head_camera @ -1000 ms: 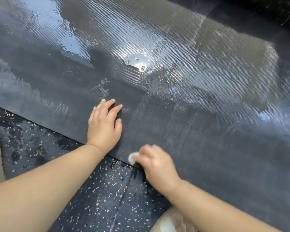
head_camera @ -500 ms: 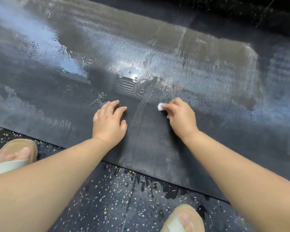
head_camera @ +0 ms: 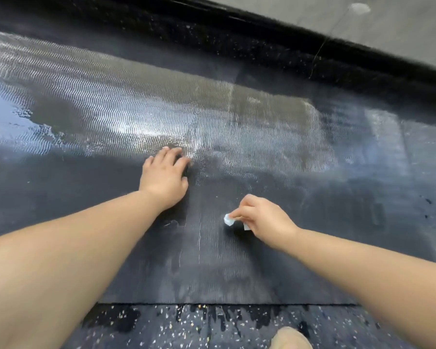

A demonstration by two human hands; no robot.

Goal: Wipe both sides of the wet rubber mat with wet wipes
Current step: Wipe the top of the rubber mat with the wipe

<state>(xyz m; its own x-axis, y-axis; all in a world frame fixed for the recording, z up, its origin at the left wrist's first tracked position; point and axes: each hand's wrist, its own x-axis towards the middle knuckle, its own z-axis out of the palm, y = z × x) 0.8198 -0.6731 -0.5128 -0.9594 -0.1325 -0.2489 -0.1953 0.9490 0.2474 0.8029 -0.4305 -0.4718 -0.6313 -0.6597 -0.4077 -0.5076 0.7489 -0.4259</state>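
- The speckled floor [head_camera: 161, 328] carries the rubber mat [head_camera: 237, 273], which lies flat. Its near edge is just beyond a sandal toe [head_camera: 291, 337].
- The near strip of the mat looks matte and streaked, and is judged already wiped.
- The right hand [head_camera: 264, 217] pinches a crumpled wet wipe [head_camera: 228, 219] and presses it onto the mat.
- The left hand [head_camera: 165, 173] lies flat with fingers extended, bracing the mat farther out.
- Beyond both hands the ribbed surface shines with standing water [head_camera: 136, 117]. This area is judged unwiped.
- The underside is not visible and probably remains to be done.
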